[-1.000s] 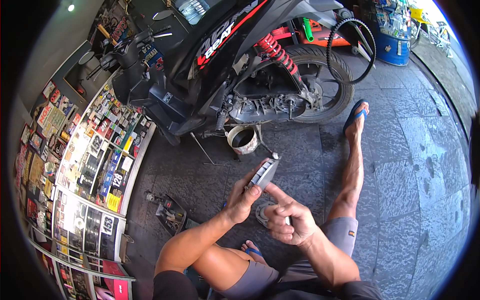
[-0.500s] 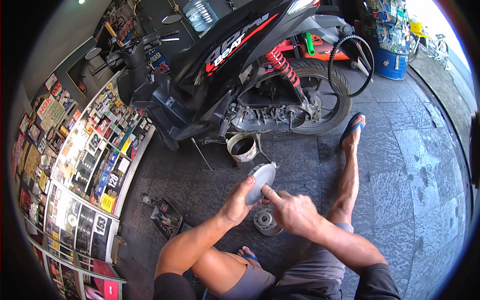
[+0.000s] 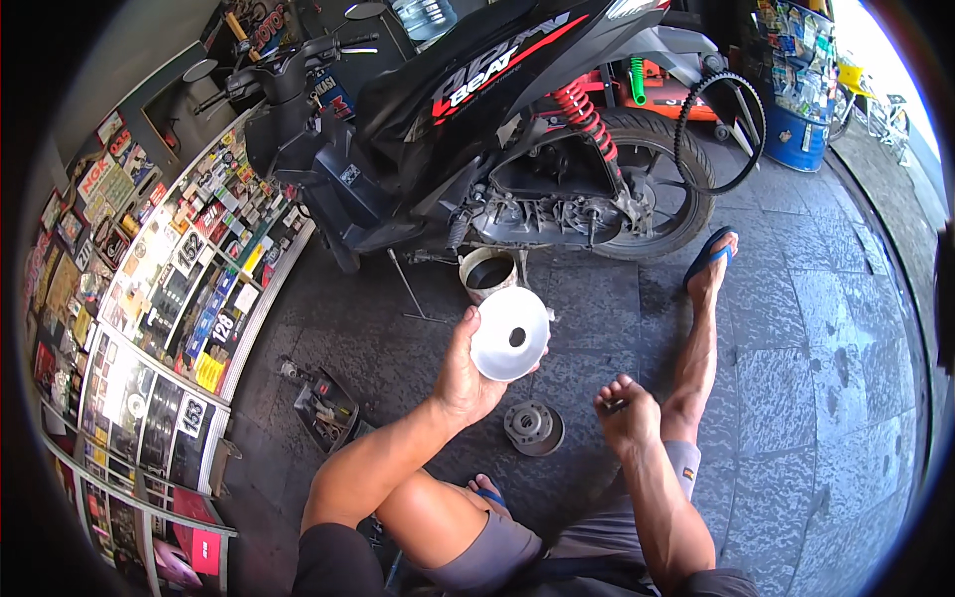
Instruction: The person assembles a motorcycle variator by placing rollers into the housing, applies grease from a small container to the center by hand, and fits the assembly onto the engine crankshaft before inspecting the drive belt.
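A: Pulley face (image 3: 509,333), a pale, shallow metal disc with a round centre hole: where do you have it?

B: Your left hand (image 3: 463,373) grips it by its lower left rim, thumb on the near side, and holds it up with the dished face turned toward you, above the stone floor (image 3: 796,378) and in front of the scooter (image 3: 477,129).

A: And your right hand (image 3: 627,413)?

B: Curled into a fist, lower and to the right; something small and dark shows at the fingers, but you cannot tell what it is.

A: What lies between the hands?

B: A round clutch assembly (image 3: 533,428) on the floor. A metal can (image 3: 487,274) stands under the engine, just beyond the disc. An open tool tray (image 3: 326,408) sits to your left, near the display cabinet (image 3: 169,298).
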A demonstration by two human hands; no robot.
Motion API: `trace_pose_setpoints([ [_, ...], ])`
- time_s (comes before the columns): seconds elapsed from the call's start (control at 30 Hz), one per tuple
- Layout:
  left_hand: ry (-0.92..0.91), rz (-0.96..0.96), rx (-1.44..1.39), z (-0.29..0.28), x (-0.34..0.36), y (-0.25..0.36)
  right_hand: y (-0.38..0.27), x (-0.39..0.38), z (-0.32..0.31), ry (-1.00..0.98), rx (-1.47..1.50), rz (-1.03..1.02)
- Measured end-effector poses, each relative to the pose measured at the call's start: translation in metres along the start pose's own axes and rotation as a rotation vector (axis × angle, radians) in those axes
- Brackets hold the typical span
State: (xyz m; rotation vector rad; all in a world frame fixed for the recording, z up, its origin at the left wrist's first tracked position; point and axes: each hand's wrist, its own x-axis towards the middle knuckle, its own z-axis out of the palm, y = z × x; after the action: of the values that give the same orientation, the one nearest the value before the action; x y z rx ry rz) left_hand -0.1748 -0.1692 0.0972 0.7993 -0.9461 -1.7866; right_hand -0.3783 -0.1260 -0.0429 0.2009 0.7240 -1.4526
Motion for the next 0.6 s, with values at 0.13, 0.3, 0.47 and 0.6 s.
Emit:
trace_pose_setpoints([
  [0.13, 0.107, 0.071, 0.023, -0.004, 0.002, -0.007, 0.005, -0.042, 0.039, -0.17, -0.218, -0.164],
  [0.3, 0.069, 0.041, -0.028, 0.0, 0.0, -0.003, 0.009, -0.057, 0.06, -0.462, -0.718, -0.585],
  [0.47, -0.052, -0.049, -0.186, 0.012, -0.006, 0.001, 0.027, -0.039, 0.066, -0.353, -1.044, -0.88],
  [0.6, -0.091, -0.121, -0.244, 0.004, -0.011, -0.002, 0.029, -0.03, 0.083, -0.31, -0.995, -0.907],
])
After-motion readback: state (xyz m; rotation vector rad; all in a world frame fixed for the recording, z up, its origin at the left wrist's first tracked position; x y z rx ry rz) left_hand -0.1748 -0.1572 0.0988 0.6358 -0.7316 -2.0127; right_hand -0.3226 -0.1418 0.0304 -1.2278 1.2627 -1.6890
